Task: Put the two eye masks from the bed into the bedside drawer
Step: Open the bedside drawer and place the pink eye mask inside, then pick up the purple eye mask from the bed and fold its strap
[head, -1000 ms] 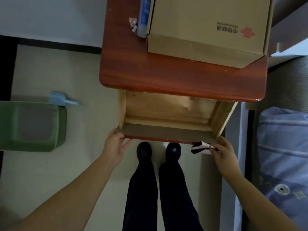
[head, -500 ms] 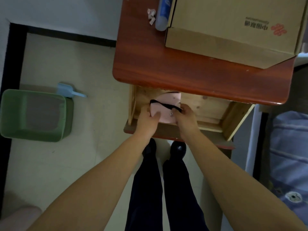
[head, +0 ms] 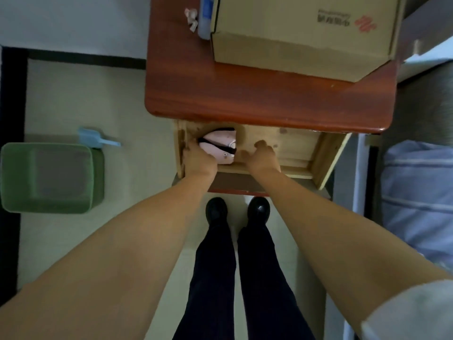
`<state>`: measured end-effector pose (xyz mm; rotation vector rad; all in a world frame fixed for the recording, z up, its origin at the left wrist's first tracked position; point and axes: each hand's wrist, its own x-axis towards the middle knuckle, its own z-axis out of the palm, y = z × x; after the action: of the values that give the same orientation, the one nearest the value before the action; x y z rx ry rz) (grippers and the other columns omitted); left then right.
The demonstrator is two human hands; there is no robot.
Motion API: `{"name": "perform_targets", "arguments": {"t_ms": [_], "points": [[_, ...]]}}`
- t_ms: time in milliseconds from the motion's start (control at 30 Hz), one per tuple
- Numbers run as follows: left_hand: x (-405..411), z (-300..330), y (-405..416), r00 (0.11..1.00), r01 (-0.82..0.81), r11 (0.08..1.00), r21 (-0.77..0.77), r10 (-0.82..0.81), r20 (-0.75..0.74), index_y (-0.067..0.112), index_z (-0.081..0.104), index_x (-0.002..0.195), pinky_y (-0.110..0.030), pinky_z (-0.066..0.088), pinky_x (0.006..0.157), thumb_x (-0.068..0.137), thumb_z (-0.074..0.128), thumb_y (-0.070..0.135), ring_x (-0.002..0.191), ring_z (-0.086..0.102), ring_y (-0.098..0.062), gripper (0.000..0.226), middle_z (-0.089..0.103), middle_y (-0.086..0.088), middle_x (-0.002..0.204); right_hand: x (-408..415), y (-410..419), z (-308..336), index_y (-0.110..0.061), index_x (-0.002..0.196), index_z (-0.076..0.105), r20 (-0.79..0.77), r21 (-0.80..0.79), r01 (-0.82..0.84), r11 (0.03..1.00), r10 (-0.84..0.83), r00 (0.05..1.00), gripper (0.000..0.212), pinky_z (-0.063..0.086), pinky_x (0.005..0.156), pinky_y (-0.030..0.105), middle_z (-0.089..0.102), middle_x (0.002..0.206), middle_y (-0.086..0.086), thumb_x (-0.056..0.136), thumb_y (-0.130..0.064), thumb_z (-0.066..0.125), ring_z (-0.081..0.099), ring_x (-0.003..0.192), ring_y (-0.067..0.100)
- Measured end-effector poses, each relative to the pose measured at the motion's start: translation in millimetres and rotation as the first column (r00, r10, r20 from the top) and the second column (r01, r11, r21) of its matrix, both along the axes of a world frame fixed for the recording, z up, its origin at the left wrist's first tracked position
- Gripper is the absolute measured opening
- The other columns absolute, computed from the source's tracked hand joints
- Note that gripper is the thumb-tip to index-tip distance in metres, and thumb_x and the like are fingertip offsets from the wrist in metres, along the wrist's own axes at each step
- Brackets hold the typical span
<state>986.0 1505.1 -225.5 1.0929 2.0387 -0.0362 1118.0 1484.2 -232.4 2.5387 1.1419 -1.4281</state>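
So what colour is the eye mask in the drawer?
Pale pink with a black strap, seen in the head view.

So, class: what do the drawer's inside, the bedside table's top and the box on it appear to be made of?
Drawer: apparently bare pale wood, with visible knots and grain. Bedside table top: reddish-brown wood or veneer, seemingly lacquered, given its soft sheen. Box: plain brown cardboard, matte, with folded flaps and a red printed logo.

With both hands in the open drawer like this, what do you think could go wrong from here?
The pink eye mask sits at the drawer's left end, partly under the tabletop; its black strap might snag when the drawer closes. The left hand rests on the mask, so lifting away could drag it out. I can make out only one mask for certain; a second may be missing.
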Motion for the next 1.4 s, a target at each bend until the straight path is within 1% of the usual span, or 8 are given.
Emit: {"name": "perform_targets", "arguments": {"t_ms": [133,300,500,767,967,1100,1200,1400], "points": [[23,93,-34,0.843,0.519,0.835,0.184,-0.535,0.048,0.009,0.034,0.136,-0.044,0.046,0.087,0.090,0.047,0.013,0.115,0.049,-0.036,0.048,0.046,-0.019,0.132,49,-41,90,-0.013,0.128,0.043,0.095,0.040,-0.046,0.998,0.042,0.995,0.042,0.041,0.094,0.048,0.052,0.127,0.015,0.093,-0.035,0.040,0.051,0.112,0.034],[112,194,-40,0.589,0.715,0.567,0.409,-0.804,0.083,0.008,0.039,0.133,-0.040,0.041,0.096,0.092,0.047,0.018,0.118,0.048,-0.033,0.043,0.048,-0.017,0.131,128,-89,184,-0.018,0.122,0.051,0.374,0.295,-0.003,0.956,-0.112,0.921,0.039,0.032,0.100,0.048,0.054,0.128,0.011,0.093,-0.041,0.036,0.046,0.119,0.032],[273,256,-34,0.192,0.831,0.101,0.547,-0.975,-0.112,0.011,0.036,0.134,-0.045,0.044,0.093,0.091,0.046,0.023,0.115,0.049,-0.034,0.046,0.050,-0.015,0.128,275,-146,243,-0.018,0.132,0.044,0.530,0.434,0.125,0.892,-0.365,0.765,0.042,0.017,0.110,0.058,0.041,0.144,0.010,0.094,-0.036,0.041,0.032,0.135,0.027],[521,219,-89,-0.097,0.879,-0.162,0.448,-0.982,-0.164,0.006,0.032,0.137,-0.045,0.040,0.095,0.092,0.045,0.023,0.116,0.047,-0.037,0.049,0.046,-0.020,0.132,490,-226,223,-0.020,0.142,0.026,0.555,0.345,0.294,0.891,-0.447,0.702,0.049,0.007,0.115,0.055,0.023,0.155,0.009,0.098,-0.040,0.025,0.014,0.143,0.026],[709,149,-117,-0.095,0.896,-0.084,0.436,-0.995,0.004,0.006,0.034,0.136,-0.046,0.041,0.094,0.093,0.045,0.021,0.119,0.045,-0.036,0.047,0.044,-0.021,0.136,635,-263,146,-0.021,0.142,0.025,0.547,0.263,0.369,0.891,-0.453,0.704,0.047,0.003,0.115,0.054,0.019,0.156,0.008,0.098,-0.038,0.023,0.009,0.144,0.023],[814,100,-121,0.192,0.870,0.307,0.385,-0.931,0.310,0.007,0.049,0.122,-0.036,0.045,0.088,0.094,0.044,0.020,0.108,0.054,-0.033,0.032,0.056,-0.015,0.120,689,-264,76,-0.022,0.140,0.027,0.477,0.243,0.413,0.878,-0.479,0.737,0.046,0.001,0.115,0.056,0.016,0.156,0.007,0.096,-0.036,0.025,0.004,0.145,0.022],[877,78,-118,0.555,0.580,0.815,0.014,-0.408,0.725,0.010,0.056,0.096,-0.032,0.048,0.074,0.095,0.043,0.026,0.089,0.055,-0.028,0.021,0.056,-0.008,0.090,692,-264,30,-0.022,0.139,0.033,0.469,0.331,0.403,0.853,-0.519,0.714,0.046,-0.004,0.113,0.060,0.019,0.156,0.005,0.096,-0.035,0.030,0.003,0.145,0.022],[934,42,-99,0.541,0.232,0.928,-0.293,0.127,0.831,0.008,0.046,0.127,-0.034,0.045,0.096,0.096,0.045,0.031,0.117,0.057,-0.026,0.039,0.054,-0.014,0.134,691,-268,4,-0.017,0.126,0.052,0.504,0.555,0.328,0.764,-0.623,0.599,0.046,0.004,0.111,0.064,0.046,0.143,0.008,0.087,-0.034,0.035,0.027,0.140,0.029]]}}
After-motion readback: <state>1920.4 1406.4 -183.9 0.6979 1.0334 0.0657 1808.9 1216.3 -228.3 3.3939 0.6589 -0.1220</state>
